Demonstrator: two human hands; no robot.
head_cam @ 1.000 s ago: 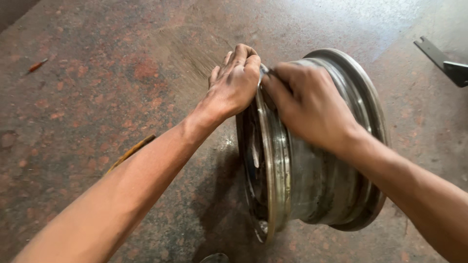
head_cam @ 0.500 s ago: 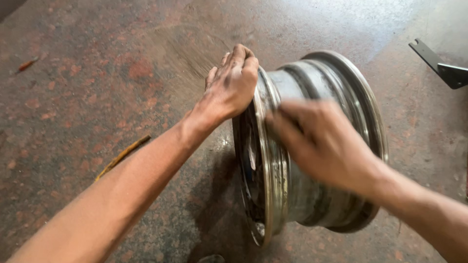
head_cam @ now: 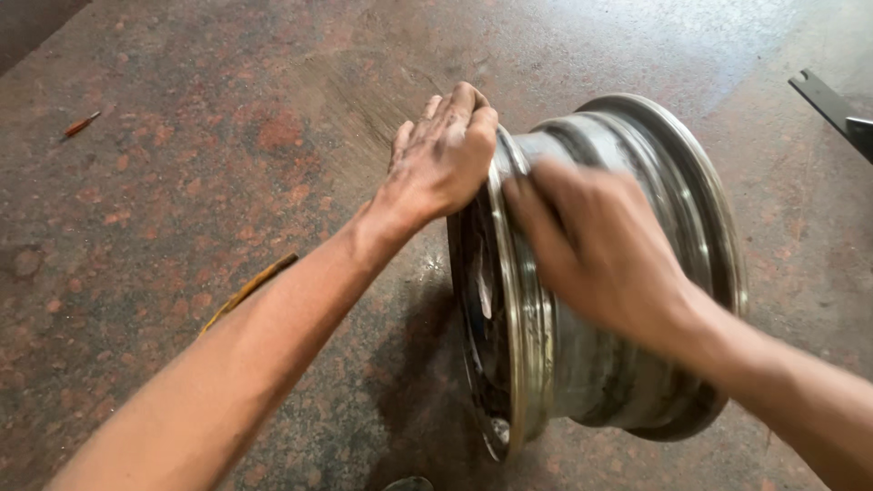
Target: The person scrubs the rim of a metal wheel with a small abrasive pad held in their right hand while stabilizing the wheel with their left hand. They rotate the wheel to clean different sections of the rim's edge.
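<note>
A bare steel wheel rim point(head_cam: 637, 164) stands on its edge on the stone floor, its open face turned left. My left hand point(head_cam: 441, 155) grips the top of the near rim flange, fingers curled over its edge. Blurred with motion, my right hand point(head_cam: 596, 245) lies flat on the rim's barrel just right of that flange, fingers pointing left toward the left hand. The right hand holds nothing; whether a cloth or abrasive lies under it is hidden.
A reddish speckled stone floor point(head_cam: 182, 136) lies all around. A small orange-handled tool point(head_cam: 80, 125) lies at far left. A thin yellowish strip point(head_cam: 250, 289) rests beside my left forearm. A dark metal bracket point(head_cam: 832, 105) sticks in at the upper right.
My right hand slid from the top of the flange, next to the left hand, down and right along the barrel, then partway back up. The left hand and rim stayed put.
</note>
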